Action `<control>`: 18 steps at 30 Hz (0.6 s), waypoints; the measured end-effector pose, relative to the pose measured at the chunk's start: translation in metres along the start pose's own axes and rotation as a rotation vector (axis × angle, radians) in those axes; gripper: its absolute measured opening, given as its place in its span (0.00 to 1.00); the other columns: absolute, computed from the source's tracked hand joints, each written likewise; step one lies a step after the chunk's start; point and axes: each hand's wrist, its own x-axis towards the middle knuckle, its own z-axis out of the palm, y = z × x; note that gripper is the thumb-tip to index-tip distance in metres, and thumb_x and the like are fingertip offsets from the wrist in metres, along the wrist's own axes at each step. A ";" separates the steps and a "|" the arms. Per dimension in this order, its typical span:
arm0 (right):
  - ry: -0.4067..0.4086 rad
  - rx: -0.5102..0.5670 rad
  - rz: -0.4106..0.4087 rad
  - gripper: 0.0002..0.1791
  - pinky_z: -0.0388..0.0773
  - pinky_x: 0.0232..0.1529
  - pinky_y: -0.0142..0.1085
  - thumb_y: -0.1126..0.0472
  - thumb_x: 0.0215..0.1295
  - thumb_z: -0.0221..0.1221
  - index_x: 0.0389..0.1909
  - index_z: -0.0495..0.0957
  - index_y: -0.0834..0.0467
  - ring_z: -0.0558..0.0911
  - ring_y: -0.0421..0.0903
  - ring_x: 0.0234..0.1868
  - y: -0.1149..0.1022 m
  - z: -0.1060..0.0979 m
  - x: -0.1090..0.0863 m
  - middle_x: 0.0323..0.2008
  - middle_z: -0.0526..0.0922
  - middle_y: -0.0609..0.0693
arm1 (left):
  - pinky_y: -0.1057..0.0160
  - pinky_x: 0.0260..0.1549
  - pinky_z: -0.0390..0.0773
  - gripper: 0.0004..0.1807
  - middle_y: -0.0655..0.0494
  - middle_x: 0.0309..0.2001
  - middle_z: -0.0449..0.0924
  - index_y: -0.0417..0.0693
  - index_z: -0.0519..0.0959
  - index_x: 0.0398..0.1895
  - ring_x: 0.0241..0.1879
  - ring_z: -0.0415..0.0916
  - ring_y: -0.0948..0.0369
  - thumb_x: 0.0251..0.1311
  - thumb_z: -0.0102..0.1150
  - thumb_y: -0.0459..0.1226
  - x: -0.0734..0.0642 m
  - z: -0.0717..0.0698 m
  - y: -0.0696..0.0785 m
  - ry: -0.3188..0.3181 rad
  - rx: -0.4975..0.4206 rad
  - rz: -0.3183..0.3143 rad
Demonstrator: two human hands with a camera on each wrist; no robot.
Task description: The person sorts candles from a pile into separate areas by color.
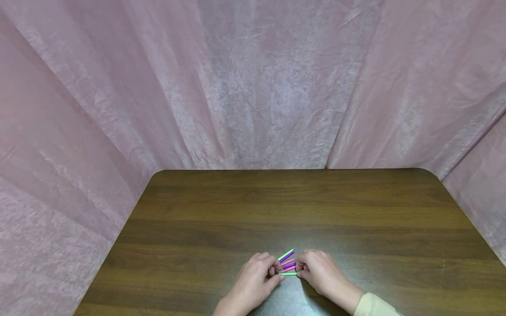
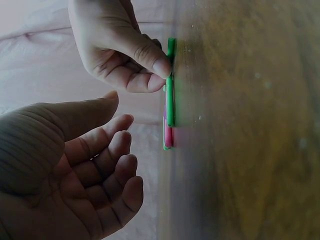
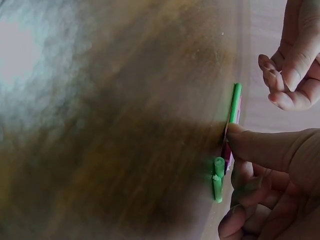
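Several short sticks in green, purple and pink lie on the table between the two hands, fanned out in the head view. A green stick [image 1: 290, 274] lies nearest the person; another green stick [image 1: 285, 254] slants at the far side beside a purple one. My right hand [image 1: 322, 273] pinches at the near green stick's right end, thumb against it, its curled fingers hiding other stick ends. In the left wrist view, a pink stick [image 2: 168, 137] shows behind the green one. My left hand [image 1: 256, 278] is beside the left ends, thumb and loosely bent fingers apart, holding nothing.
The brown wood-grain table [image 1: 237, 206] extends beyond both hands, its far corners rounded. Pink velvety curtains [image 1: 269, 87] hang behind it and along both sides. A pale yellow sleeve [image 1: 375, 305] covers the right forearm.
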 end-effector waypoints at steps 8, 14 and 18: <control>0.016 0.014 0.013 0.16 0.64 0.25 0.31 0.65 0.44 0.72 0.15 0.74 0.47 0.64 0.31 0.23 -0.002 -0.003 0.000 0.19 0.64 0.34 | 0.72 0.28 0.66 0.08 0.71 0.25 0.67 0.57 0.78 0.28 0.30 0.63 0.72 0.53 0.70 0.41 0.000 0.000 0.000 0.009 0.000 0.009; 0.061 0.040 0.025 0.15 0.64 0.24 0.30 0.65 0.45 0.73 0.17 0.76 0.47 0.65 0.30 0.22 0.000 -0.008 -0.002 0.20 0.67 0.33 | 0.73 0.28 0.66 0.08 0.70 0.24 0.67 0.56 0.78 0.27 0.29 0.63 0.73 0.53 0.70 0.41 0.000 0.000 0.001 0.018 0.008 0.017; 0.083 0.045 0.037 0.14 0.66 0.25 0.30 0.64 0.45 0.72 0.18 0.77 0.46 0.67 0.29 0.22 0.003 -0.012 -0.003 0.20 0.70 0.32 | 0.73 0.28 0.66 0.08 0.70 0.24 0.68 0.56 0.78 0.27 0.29 0.63 0.72 0.53 0.70 0.42 0.001 0.000 0.001 0.022 0.004 0.016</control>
